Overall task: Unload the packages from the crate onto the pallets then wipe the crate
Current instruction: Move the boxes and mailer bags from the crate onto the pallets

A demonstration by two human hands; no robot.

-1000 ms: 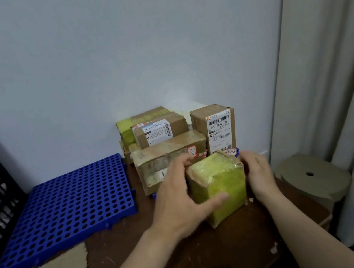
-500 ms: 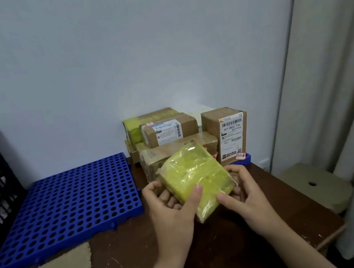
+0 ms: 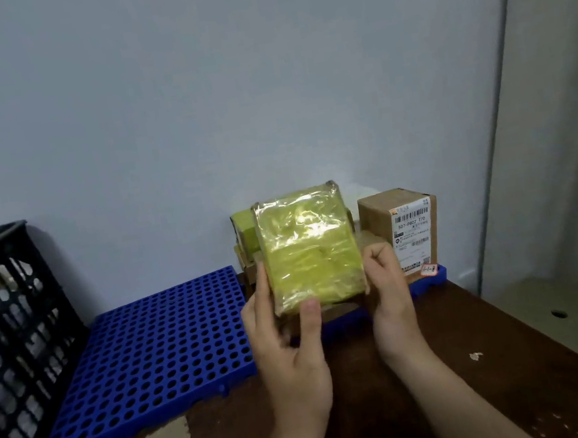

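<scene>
both hands, left hand (image 3: 292,347) and right hand (image 3: 389,290), grip yellow package (image 3: 309,249) upright above stacked boxes (image 3: 401,229) on far pallet (image 3: 427,278). lower flat, keep level, release once seated.

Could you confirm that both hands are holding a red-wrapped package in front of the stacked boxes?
Not quite: the package is yellow-wrapped, not red. The head view shows the left hand and right hand holding it in front of the stacked boxes.

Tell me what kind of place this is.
Likely a corner of an ordinary room used for sorting parcels, not a warehouse: a labelled cardboard box and blue pallet on a wooden table, a curtain at the right.
</scene>
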